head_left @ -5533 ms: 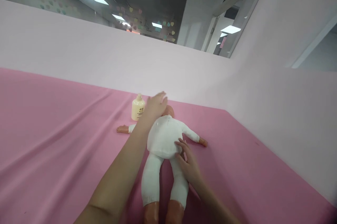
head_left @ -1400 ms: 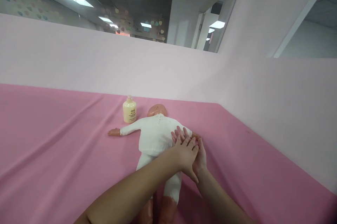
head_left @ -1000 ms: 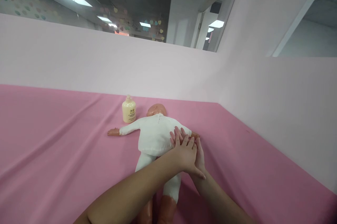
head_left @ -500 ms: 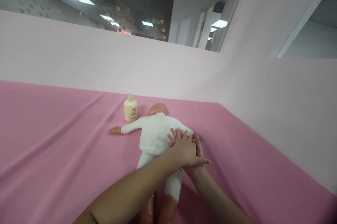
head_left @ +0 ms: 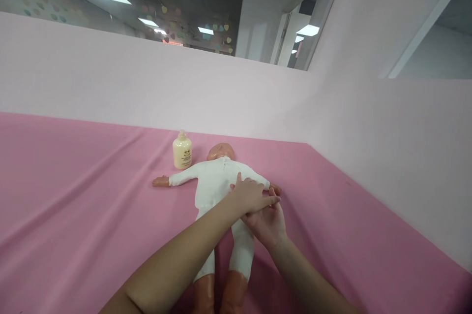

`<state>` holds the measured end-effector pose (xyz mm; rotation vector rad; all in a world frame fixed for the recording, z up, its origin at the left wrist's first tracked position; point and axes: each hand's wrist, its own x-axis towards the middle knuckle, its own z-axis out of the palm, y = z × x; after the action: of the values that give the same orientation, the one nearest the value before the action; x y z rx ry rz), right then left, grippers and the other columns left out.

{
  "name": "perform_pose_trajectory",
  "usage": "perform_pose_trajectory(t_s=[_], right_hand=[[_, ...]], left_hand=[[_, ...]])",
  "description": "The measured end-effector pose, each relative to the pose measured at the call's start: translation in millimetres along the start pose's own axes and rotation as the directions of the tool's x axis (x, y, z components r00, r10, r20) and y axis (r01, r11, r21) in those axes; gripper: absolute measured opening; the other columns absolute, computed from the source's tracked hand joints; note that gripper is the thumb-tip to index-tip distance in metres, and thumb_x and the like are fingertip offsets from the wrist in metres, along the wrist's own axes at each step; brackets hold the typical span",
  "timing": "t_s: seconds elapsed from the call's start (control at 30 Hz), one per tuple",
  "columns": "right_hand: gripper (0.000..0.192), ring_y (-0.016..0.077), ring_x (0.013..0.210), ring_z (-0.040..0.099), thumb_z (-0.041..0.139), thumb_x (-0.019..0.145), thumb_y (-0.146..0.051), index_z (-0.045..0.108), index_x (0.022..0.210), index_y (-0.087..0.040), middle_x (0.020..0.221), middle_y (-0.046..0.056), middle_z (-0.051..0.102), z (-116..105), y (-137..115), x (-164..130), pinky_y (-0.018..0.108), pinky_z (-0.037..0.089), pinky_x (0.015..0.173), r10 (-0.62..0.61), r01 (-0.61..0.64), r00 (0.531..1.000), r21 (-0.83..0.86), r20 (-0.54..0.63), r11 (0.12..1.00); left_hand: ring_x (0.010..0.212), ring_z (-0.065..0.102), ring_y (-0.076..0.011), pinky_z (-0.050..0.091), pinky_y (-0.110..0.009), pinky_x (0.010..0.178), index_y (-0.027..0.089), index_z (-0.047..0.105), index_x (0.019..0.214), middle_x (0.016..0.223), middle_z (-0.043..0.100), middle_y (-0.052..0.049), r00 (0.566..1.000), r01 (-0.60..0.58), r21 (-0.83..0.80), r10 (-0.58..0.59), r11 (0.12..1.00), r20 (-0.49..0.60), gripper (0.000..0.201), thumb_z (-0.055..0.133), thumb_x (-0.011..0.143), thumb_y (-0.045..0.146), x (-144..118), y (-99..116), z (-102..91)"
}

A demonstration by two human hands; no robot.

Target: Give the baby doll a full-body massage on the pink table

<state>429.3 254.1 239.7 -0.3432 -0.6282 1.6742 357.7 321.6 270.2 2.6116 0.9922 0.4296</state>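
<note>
My left hand point(head_left: 250, 197) lies palm down across my right hand point(head_left: 271, 223), its thumb stretched out to the right. The right palm faces up, thumb raised, and most of its fingers are covered by the left hand. I see nothing held between them. Behind and below both hands, a baby doll point(head_left: 214, 183) in white clothes lies with arms spread, its head away from me. My forearms hide part of its waist and legs. A cream-coloured bottle point(head_left: 182, 151) with dark print stands upright to the left of the doll's head.
A pink sheet point(head_left: 92, 205) with long creases covers the padded surface. White padded walls point(head_left: 155, 92) rise at the back and right. Above them are windows point(head_left: 199, 9) with ceiling lights and heart stickers showing.
My left hand has slid toward me and left over the right hand, uncovering more of the right palm. Its fingers look less spread. Doll and bottle stay in place.
</note>
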Motion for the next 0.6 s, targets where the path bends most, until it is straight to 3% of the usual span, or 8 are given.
perform_pose_trajectory(t_s=[0.2, 0.33, 0.43, 0.5, 0.53, 0.6], right_hand=[[0.05, 0.025, 0.142, 0.043, 0.045, 0.092, -0.06, 0.064, 0.119, -0.022, 0.134, 0.007, 0.065, -12.3, -2.9, -1.3, 0.053, 0.035, 0.116, 0.014, -0.004, 0.996, 0.111, -0.087, 0.994], [0.056, 0.0276, 0.144, 0.04, 0.045, 0.089, -0.065, 0.064, 0.12, -0.022, 0.138, 0.009, 0.062, -20.5, -7.3, -0.7, 0.056, 0.033, 0.116, -0.011, 0.022, 0.994, 0.095, -0.111, 0.995], [0.058, 0.0311, 0.146, 0.037, 0.048, 0.086, -0.066, 0.065, 0.121, -0.024, 0.143, 0.009, 0.057, -24.5, -5.3, 3.7, 0.062, 0.029, 0.116, -0.061, 0.059, 0.981, -0.019, -0.185, 0.998], [0.058, 0.0312, 0.149, 0.031, 0.05, 0.082, -0.067, 0.064, 0.124, -0.029, 0.147, 0.006, 0.054, -26.3, 3.4, 8.8, 0.066, 0.025, 0.116, -0.224, 0.191, 0.933, -0.141, -0.282, 0.971], [0.059, 0.0302, 0.15, 0.027, 0.05, 0.08, -0.068, 0.062, 0.127, -0.033, 0.148, 0.003, 0.053, -27.2, 9.4, 11.5, 0.066, 0.024, 0.117, -0.346, 0.288, 0.878, -0.213, -0.331, 0.934], [0.063, 0.0184, 0.155, 0.009, 0.048, 0.077, -0.07, 0.053, 0.134, -0.044, 0.154, -0.008, 0.044, -29.0, 20.7, 15.2, 0.056, 0.019, 0.123, -0.486, 0.403, 0.792, -0.282, -0.37, 0.871]], left_hand=[[0.129, 0.048, -0.0323, 0.01, -0.061, 0.12, 0.015, 0.064, 0.123, 0.128, 0.064, -0.014, 0.984, 0.07, 0.172, -0.096, 0.983, 0.147, 0.068, 0.024, 0.095, 0.063, -10.7, 9.3, -22.7], [0.141, 0.036, -0.0333, 0.012, -0.058, 0.12, 0.019, 0.055, 0.137, 0.146, 0.053, -0.012, 0.983, 0.058, 0.276, -0.104, 0.959, 0.154, 0.062, 0.026, 0.097, 0.058, -14.7, 15.9, -20.3], [0.147, 0.028, -0.036, 0.012, -0.061, 0.12, 0.018, 0.049, 0.144, 0.155, 0.042, -0.013, 0.986, 0.03, 0.278, -0.073, 0.96, 0.148, 0.063, 0.028, 0.098, 0.055, -18.1, 24.8, -15.6], [0.148, 0.024, -0.038, 0.012, -0.062, 0.119, 0.015, 0.048, 0.145, 0.158, 0.037, -0.015, 0.986, -0.023, 0.25, -0.02, 0.968, 0.167, 0.067, 0.026, 0.098, 0.057, -21.7, 33.6, -12.2], [0.149, 0.022, -0.0382, 0.012, -0.061, 0.119, 0.013, 0.047, 0.146, 0.158, 0.037, -0.016, 0.982, -0.061, 0.226, 0.018, 0.972, 0.187, 0.07, 0.026, 0.097, 0.058, -24.1, 38.6, -10.1], [0.15, 0.019, -0.0377, 0.013, -0.058, 0.121, 0.008, 0.04, 0.15, 0.159, 0.034, -0.018, 0.971, -0.12, 0.172, 0.08, 0.978, 0.225, 0.077, 0.027, 0.096, 0.061, -30.2, 49.1, -5.5]])
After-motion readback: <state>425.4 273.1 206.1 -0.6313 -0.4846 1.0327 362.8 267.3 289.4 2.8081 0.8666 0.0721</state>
